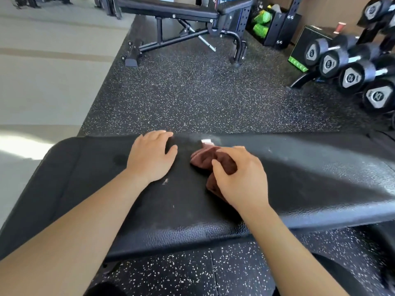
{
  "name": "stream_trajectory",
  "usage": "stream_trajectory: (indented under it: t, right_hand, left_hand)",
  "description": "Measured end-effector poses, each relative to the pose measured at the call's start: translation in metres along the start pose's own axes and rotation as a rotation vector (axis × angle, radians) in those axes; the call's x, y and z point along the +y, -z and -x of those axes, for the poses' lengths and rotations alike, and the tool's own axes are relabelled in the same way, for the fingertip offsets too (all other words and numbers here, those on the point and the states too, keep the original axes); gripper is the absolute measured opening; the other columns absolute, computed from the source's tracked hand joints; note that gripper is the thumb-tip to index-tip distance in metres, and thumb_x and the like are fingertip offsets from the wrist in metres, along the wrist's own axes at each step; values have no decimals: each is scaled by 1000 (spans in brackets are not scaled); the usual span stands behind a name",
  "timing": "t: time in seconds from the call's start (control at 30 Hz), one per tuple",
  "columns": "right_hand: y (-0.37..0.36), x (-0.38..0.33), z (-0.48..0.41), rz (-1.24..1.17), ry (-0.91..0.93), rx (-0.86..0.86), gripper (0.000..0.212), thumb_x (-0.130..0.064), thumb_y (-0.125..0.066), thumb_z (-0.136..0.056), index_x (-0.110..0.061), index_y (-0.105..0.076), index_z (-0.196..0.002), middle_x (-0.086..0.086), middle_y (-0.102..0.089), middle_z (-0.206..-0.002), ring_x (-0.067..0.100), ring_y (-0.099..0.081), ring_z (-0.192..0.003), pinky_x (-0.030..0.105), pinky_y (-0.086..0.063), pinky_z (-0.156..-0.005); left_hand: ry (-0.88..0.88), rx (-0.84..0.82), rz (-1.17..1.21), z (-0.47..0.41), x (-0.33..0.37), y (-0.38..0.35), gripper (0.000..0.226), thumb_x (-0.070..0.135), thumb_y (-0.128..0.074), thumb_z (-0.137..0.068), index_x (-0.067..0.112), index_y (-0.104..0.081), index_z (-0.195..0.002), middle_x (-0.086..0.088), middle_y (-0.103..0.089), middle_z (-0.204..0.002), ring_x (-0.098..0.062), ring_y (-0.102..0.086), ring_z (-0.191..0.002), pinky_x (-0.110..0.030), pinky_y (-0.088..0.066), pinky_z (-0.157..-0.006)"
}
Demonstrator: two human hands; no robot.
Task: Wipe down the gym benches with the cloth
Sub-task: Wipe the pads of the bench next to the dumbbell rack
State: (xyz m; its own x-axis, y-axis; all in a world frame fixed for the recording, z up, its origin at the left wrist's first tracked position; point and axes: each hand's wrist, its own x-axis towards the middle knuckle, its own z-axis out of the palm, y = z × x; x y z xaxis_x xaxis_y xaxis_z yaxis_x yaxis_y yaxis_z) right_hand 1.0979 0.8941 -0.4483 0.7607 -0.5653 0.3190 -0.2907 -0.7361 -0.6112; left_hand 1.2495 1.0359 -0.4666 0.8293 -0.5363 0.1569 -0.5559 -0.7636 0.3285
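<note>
Near bench (pixel 299 189): runs left to right across the foreground, on the floor mat (pixel 192 99). Left hand (pixel 150 158): flat on the pad, left of centre. Cloth (pixel 211 159): on the pad just right of it, under the right hand (pixel 241 178). Second bench (pixel 171 11): behind, across the mat. Dumbbell rack (pixel 352 67): right, behind the near bench. Bare floor (pixel 42 71): left of the mat.

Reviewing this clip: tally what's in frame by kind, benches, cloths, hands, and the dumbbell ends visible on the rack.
Benches: 2, the near bench and the far bench
Cloths: 1, the brown cloth
Hands: 2, left hand and right hand
Dumbbell ends clearly facing the camera: 5, on the rack
Total: 10
</note>
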Motion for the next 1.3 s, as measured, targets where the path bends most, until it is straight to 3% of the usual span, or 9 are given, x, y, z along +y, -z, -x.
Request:
stream_trajectory:
  t: [0.27, 0.43, 0.57, 0.8, 0.93, 1.3]
  right_hand:
    - [-28, -7, -70, 76, -30, -86, 20, -40, -59, -82, -39, -64, -101, -8, -62, -103, 23, -51, -107, 42, -47, -85]
    - [-23, 1, -57, -58, 88, -62, 31, -37, -61, -78, -37, -63, -109, -13, -63, -106, 19, -55, -107, 41, -50, -83]
    - [-26, -2, -67, 14, 76, -102, 27, -37, -64, -78, -39, -65, -104, -13, -62, -103, 19, -54, -107, 36, -44, -81]
    - [-30, 1, -73, 15, 67, -120, 21, -39, -61, -77, -38, -64, -99, -16, -60, -105, 18, -53, -108, 44, -46, -84]
    - [-30, -1, -73, 54, 51, -134, 24, -40, -61, -78, -37, -65, -101, -16, -62, -110, 18, -53, -110, 47, -46, -86]
    - [-28, -7, -73, 144, 3, -168, 28, -37, -61, -77, -30, -69, -103, -4, -65, -116, 28, -55, -114, 51, -46, -88]
  left_hand:
    - [-10, 74, -60, -3, -2, -8, 48, 45, -41, -90, 21, -47, -132, 3, -49, -137, -16, -40, -129, -39, -28, -108]
    - [6, 27, -63, 1, 2, -4, 49, 44, -38, -92, 22, -43, -135, 4, -44, -141, -15, -34, -133, -41, -24, -112]
    - [18, 15, -72, 1, 3, -1, 47, 44, -40, -90, 22, -46, -131, 5, -47, -137, -15, -38, -130, -39, -27, -109]
    - [28, 11, -94, 0, 6, 4, 48, 45, -39, -90, 21, -49, -130, 5, -49, -135, -14, -41, -127, -34, -29, -109]
    - [59, -45, -95, -1, 7, 6, 48, 43, -40, -92, 21, -46, -133, 5, -45, -139, -14, -37, -131, -39, -27, -111]
    - [100, -196, -70, -3, 12, 12, 52, 42, -33, -90, 19, -43, -136, 7, -43, -143, -15, -32, -135, -40, -16, -114]
